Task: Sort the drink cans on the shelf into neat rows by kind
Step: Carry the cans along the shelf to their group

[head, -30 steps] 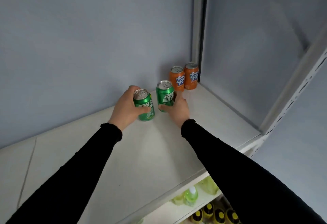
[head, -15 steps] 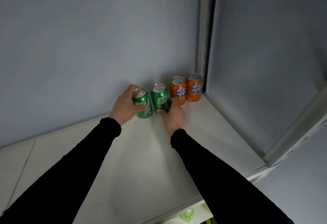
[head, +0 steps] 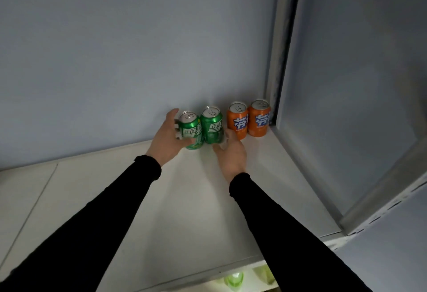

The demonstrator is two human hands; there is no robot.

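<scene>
My left hand (head: 166, 140) grips one green aluminium can (head: 190, 131); my right hand (head: 231, 154) grips another (head: 211, 125). Both touch, beside two orange cans (head: 248, 118) at the white shelf (head: 184, 199)'s back right corner.

The scene is dim and cool, with a bluish-grey cast over the back wall (head: 115, 60). The white shelf (head: 184, 211) is brightest toward its front edge and darkens toward the back right corner. Soft, diffuse shadows fall across its middle. Small highlights glint on the can tops. Wide-angle distortion bends the right side panel (head: 358, 107) and its upright. Focus is slightly soft throughout, and the black sleeves (head: 92, 222) lose all detail.
</scene>
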